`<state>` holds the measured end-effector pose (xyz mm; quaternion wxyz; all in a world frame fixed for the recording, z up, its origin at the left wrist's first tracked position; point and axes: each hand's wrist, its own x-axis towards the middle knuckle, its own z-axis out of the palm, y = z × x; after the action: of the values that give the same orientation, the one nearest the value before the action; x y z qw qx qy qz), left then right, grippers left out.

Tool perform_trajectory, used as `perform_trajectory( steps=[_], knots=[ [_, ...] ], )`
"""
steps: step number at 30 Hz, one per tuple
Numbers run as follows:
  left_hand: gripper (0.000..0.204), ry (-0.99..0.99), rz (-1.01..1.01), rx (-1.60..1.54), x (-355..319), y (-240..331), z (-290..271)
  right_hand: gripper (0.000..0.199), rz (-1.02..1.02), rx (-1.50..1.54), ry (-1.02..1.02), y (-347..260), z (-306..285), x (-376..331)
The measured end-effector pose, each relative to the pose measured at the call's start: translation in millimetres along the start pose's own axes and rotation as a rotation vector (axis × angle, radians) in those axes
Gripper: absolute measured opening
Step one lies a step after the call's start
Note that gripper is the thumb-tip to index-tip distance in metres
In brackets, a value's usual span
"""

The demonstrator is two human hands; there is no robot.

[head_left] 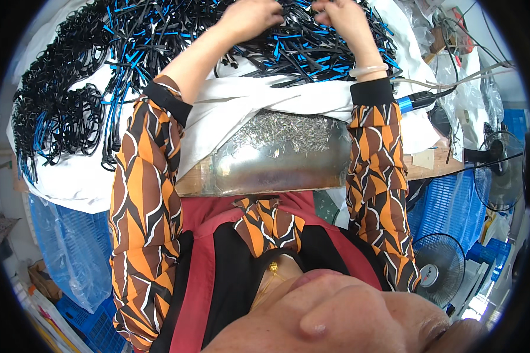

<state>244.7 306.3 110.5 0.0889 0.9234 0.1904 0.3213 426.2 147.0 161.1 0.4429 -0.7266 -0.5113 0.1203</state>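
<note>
A big heap of thin black and blue wire-like pieces (300, 50) lies on a white cloth (229, 97) ahead of me. Over its far part is my left hand (254, 17), fingers curled together and pointing right. My right hand (343, 16) faces it a short gap away, thumb and fingers bent into a pinch. What either hand holds is too small to make out against the dark pieces. On my right wrist sits a pale bangle (368, 70). Closer to me, a shiny metal tray (271, 170) holds many small silver pins (288, 132).
Looped black bundles (79, 123) spread over the cloth at left. A blue-and-black corded tool (417, 101) rests right of my right wrist. Fans (434, 267) and blue crates (453, 203) stand at lower right. A plastic-covered blue crate (70, 247) is at lower left.
</note>
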Motion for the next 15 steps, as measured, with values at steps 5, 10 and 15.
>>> perform_trajectory(
  steps=[5,10,15],
  knots=[
    [0.027,0.144,-0.151,0.172,16.1,-24.1,-46.6,0.032,-0.002,-0.714,-0.249,83.0,38.0,-27.3],
    [0.036,0.135,-0.275,-0.451,-5.4,-4.2,-91.5,0.033,-0.016,-0.594,0.019,76.3,28.7,-31.3],
    [0.048,-0.010,-0.408,-0.973,-77.3,46.7,-118.6,0.025,-0.037,0.203,0.205,4.8,11.4,-55.3]
  ],
)
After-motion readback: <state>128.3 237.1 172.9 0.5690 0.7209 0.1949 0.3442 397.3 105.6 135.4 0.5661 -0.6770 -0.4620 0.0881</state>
